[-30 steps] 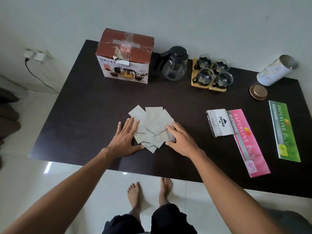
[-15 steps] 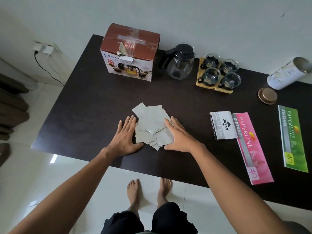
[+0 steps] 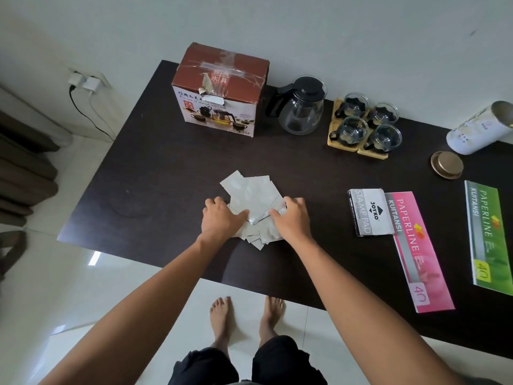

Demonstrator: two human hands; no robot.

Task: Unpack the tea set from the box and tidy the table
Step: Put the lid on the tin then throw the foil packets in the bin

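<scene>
Fingers of your left hand (image 3: 220, 220) and right hand (image 3: 291, 219) pinch the foil sachets (image 3: 254, 197) from nine and three o'clock; they're light, slippery, so squeeze the stack's edges.

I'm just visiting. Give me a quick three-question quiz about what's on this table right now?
1. True or false: the teapot stands between the box and the glass cups.
2. What are the left hand and right hand gathering?
3. The round gold lid lies: A) on the tin, B) on the table.

Key: 1 true; 2 silver packets; 3 B.
</scene>
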